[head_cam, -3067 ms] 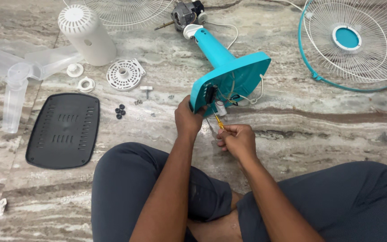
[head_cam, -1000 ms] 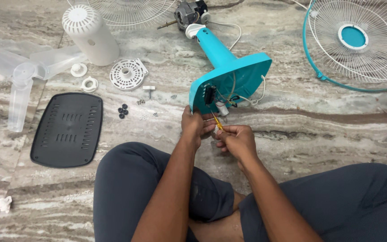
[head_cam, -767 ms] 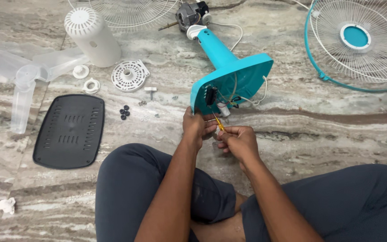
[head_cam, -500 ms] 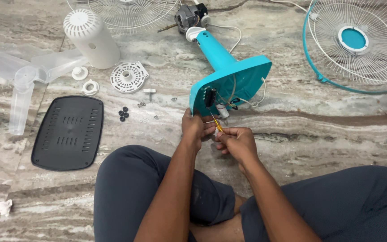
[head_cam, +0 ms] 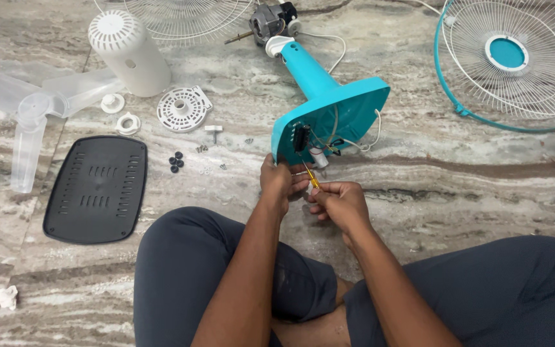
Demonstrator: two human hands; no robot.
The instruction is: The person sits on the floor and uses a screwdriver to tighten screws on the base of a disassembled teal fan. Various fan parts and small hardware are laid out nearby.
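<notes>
I sit cross-legged on the marble floor (head_cam: 457, 186) with both hands up against the near edge of the teal fan base (head_cam: 342, 119), which lies tipped on its side so its open underside faces me. My left hand (head_cam: 277, 183) has its fingers (head_cam: 293, 184) curled, the tips pinching at the wiring just under the base's rim; I cannot tell exactly which wire they grip. My right hand (head_cam: 338, 202) is clenched around the handle of a small yellow screwdriver (head_cam: 313, 180), thumb and fingers (head_cam: 319, 193) closed tight, the shaft angled up and left towards the black switch block (head_cam: 301, 137) and the white capacitor (head_cam: 319, 157) inside the base. My two hands almost touch.

Left of the base, a few loose screws (head_cam: 202, 148) and black rubber feet (head_cam: 175, 161) lie scattered on the floor. Further left sits the black base cover (head_cam: 96, 189), flat. At the far left are the clear fan blade (head_cam: 30, 112) and the white motor housing (head_cam: 130, 51). The front grille (head_cam: 515, 61) lies far right, well apart.
</notes>
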